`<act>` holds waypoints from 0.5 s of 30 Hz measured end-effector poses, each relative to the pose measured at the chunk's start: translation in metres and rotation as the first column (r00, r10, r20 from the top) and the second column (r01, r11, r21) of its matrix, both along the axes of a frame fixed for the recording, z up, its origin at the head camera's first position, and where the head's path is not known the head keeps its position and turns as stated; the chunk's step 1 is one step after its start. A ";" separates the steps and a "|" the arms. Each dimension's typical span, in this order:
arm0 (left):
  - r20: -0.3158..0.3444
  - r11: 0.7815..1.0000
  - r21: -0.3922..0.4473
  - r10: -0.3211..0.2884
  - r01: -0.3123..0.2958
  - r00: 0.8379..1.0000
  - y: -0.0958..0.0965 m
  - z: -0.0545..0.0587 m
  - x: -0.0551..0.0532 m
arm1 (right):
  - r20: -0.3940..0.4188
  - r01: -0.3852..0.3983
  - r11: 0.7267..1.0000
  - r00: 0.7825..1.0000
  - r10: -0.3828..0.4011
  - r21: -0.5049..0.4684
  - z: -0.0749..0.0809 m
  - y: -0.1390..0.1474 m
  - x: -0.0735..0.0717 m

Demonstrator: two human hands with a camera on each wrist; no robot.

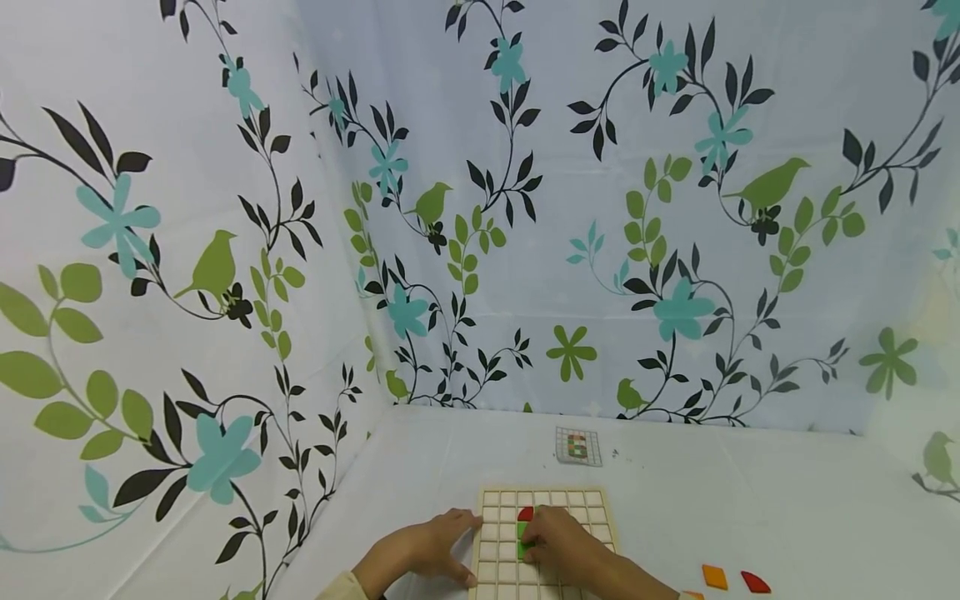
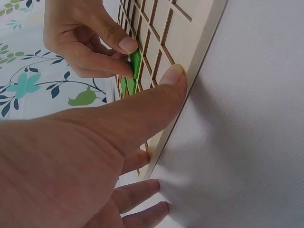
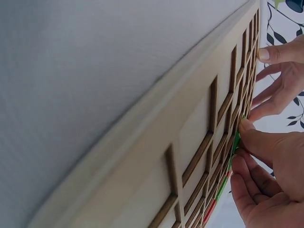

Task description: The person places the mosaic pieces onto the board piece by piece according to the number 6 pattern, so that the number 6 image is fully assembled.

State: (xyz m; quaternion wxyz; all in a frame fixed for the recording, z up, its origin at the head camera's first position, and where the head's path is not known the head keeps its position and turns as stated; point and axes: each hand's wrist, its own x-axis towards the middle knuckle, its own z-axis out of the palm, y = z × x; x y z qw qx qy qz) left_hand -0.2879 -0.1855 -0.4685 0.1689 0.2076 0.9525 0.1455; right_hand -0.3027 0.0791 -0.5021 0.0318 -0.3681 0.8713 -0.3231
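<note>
A pale wooden grid board [image 1: 487,552] lies on the white table. On its left edge rests my left hand [image 1: 438,546], thumb on the rim in the left wrist view [image 2: 173,78], fingers spread along the side and onto the table. My right hand [image 1: 566,546] is over the middle of the board. Its thumb and fingertips pinch a green tile [image 2: 136,61] at the grid. Beside that hand, a red rounded tile [image 1: 526,513] sits in a cell above green [image 1: 522,530]; the right hand hides part of this group.
Right of the board lie an orange tile [image 1: 714,577], a red rounded tile [image 1: 755,582] and another orange piece [image 1: 693,595], cut by the frame's bottom. Behind the board is a card [image 1: 577,447] printed with a grid and coloured pattern. Patterned curtains [image 1: 480,350] surround the table.
</note>
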 end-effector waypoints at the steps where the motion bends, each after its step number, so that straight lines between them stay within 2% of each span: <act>1: -0.006 1.000 0.010 -0.015 0.015 1.000 -0.005 -0.013 -0.008 | -0.017 -0.004 1.000 1.000 0.005 0.004 -0.001 0.000 0.000; 3: -0.012 1.000 -0.002 -0.031 0.031 0.999 -0.007 -0.019 -0.013 | -0.046 -0.012 1.000 0.999 0.013 0.010 -0.001 0.000 0.001; 5: -0.019 0.999 -0.006 -0.038 0.038 0.999 -0.007 -0.021 -0.014 | -0.086 -0.023 1.000 0.996 0.025 0.019 -0.002 0.001 0.000; 6: -0.022 0.999 -0.007 -0.042 0.041 0.999 -0.008 -0.021 -0.014 | -0.142 -0.040 0.999 0.989 0.044 0.027 -0.012 0.002 -0.005; 7: -0.024 0.999 -0.007 -0.046 0.046 0.999 -0.009 -0.023 -0.016 | -0.157 -0.044 0.999 0.986 0.048 0.028 -0.012 0.002 -0.006; 8: -0.019 0.999 -0.014 -0.036 0.035 0.999 -0.005 -0.012 -0.009 | -0.166 -0.044 0.999 0.985 0.048 0.029 -0.013 0.002 -0.006; 9: -0.020 0.999 -0.013 -0.040 0.039 0.999 -0.005 -0.014 -0.010 | -0.176 -0.042 0.999 0.983 0.047 0.032 -0.014 0.002 -0.007; 11: -0.027 0.998 -0.007 -0.058 0.058 0.998 -0.010 -0.024 -0.016 | -0.176 -0.032 0.999 0.984 0.037 0.031 -0.014 0.003 -0.006; 12: -0.031 0.998 -0.005 -0.069 0.069 0.997 -0.012 -0.032 -0.021 | -0.158 -0.029 0.999 0.987 0.032 0.019 -0.014 0.004 -0.006; 13: -0.032 0.997 0.001 -0.080 0.080 0.996 -0.015 -0.040 -0.027 | -0.101 -0.012 1.000 0.995 0.012 0.001 -0.004 0.005 0.001; 15: -0.050 0.994 -0.001 -0.110 0.110 0.993 -0.022 -0.060 -0.039 | -0.074 -0.001 0.999 0.997 -0.002 -0.035 -0.003 0.009 0.002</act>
